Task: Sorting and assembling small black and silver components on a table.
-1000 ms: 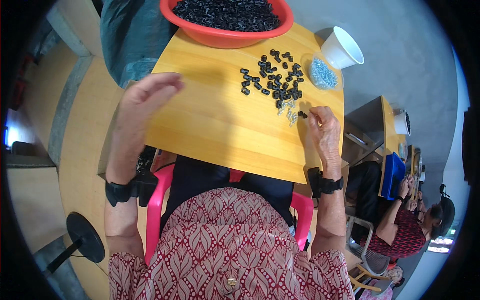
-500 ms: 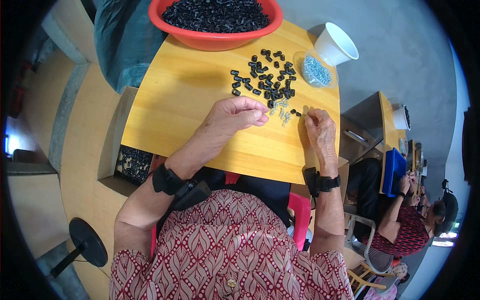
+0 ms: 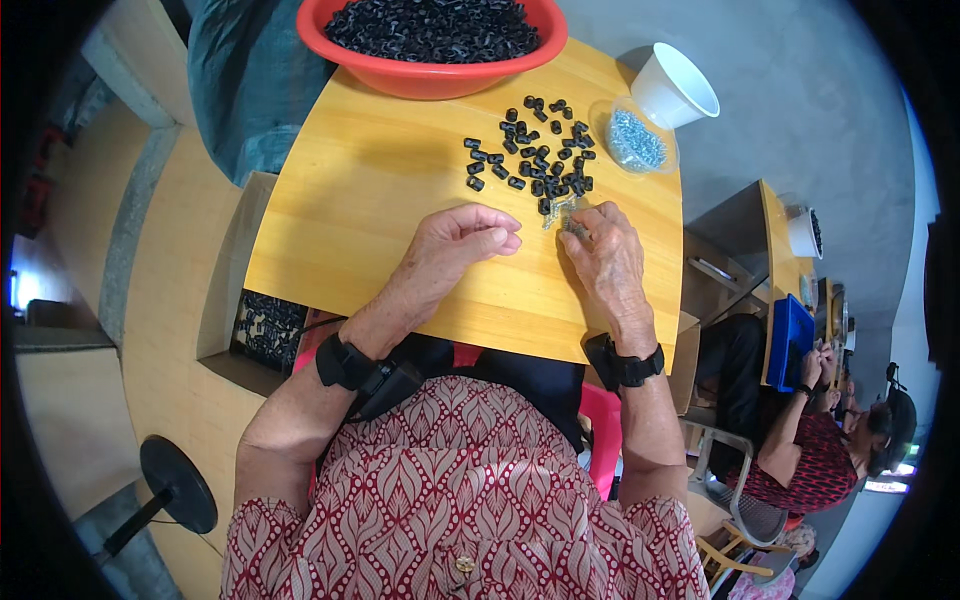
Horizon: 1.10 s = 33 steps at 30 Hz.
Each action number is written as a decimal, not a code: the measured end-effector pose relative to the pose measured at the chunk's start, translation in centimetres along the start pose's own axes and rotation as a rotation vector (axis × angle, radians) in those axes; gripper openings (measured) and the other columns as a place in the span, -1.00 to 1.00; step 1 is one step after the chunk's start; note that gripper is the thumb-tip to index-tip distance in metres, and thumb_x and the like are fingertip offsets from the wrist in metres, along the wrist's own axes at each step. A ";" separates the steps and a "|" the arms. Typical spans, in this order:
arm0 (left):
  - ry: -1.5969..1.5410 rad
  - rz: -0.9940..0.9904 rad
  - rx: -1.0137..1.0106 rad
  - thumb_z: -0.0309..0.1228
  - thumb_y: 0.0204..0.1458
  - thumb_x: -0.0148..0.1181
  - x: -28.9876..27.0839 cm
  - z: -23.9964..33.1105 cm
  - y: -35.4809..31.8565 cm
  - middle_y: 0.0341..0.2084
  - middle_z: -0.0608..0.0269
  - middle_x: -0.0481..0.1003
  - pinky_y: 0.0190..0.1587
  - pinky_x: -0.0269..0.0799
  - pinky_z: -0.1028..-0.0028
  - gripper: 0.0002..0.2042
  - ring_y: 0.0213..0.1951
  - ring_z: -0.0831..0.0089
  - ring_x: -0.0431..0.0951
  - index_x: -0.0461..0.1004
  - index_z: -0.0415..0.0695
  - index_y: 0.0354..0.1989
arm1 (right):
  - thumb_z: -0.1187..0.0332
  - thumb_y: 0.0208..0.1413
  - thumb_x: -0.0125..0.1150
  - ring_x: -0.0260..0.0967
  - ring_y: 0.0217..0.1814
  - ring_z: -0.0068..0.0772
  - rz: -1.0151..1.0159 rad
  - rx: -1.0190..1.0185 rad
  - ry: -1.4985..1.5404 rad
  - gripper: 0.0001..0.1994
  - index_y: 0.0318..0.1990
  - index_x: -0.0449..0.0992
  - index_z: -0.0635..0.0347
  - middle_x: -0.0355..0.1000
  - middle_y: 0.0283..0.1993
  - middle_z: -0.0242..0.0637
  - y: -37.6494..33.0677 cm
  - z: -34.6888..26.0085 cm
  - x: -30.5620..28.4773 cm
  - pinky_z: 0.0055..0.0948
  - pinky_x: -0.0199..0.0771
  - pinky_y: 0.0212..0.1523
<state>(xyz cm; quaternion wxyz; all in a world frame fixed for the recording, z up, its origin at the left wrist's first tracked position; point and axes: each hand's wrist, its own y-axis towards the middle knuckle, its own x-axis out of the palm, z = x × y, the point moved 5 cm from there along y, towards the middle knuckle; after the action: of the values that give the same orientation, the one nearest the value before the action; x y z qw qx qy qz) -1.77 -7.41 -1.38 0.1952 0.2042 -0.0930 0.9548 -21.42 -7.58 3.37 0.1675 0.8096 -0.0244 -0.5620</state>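
Silver screws (image 3: 560, 212), small loose group: slender, shiny metal, lying at the near edge of the black pieces, directly ahead of the right hand's fingertips and ahead and to the right of the left hand; partly hidden by the fingers.

Right hand (image 3: 608, 258), bare: fingers bent, thumb and fingertips drawn close together at the screws; whether any are gripped cannot be told.

Left hand (image 3: 452, 243), bare: thumb and forefinger narrowed nearly to a pinch over the wood, just short of the screws; whether something small sits between them cannot be told.

Black pieces (image 3: 541, 153), several dozen: short, stubby, rounded, apparently plastic, scattered beyond the hands, some touching, some apart.

Clear tub (image 3: 668, 160), shallow, round, see-through: a heap of silver screws inside; right of the black pieces.

White tub (image 3: 672, 88), smooth, tapered, tilted: just behind the clear tub.

Red basin (image 3: 432, 78), glossy, wide-rimmed: heaped with small black parts; far edge.

Tabletop (image 3: 370, 185): yellow wood, pale grain, beneath all the above.

Cardboard box (image 3: 232, 262), open: dark parts within; below the tabletop, left side.
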 end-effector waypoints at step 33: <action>0.006 -0.003 -0.012 -0.38 0.18 0.12 -0.5 -0.2 0.1 -0.22 0.17 0.57 0.03 0.43 0.50 -0.75 -0.11 0.48 0.56 0.49 -0.27 -0.06 | 0.50 -0.09 0.25 0.42 -0.29 -0.02 0.043 -0.188 0.037 -0.91 -0.37 0.54 0.23 0.41 -0.38 -0.14 4.0 -3.4 -0.1 -0.17 0.45 -0.28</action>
<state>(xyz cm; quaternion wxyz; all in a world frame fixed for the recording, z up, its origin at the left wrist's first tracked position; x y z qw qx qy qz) -1.50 -7.63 -1.74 0.1982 0.2001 -0.0976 0.9545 -17.75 -10.49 5.69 0.2550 0.7998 0.0143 -0.5432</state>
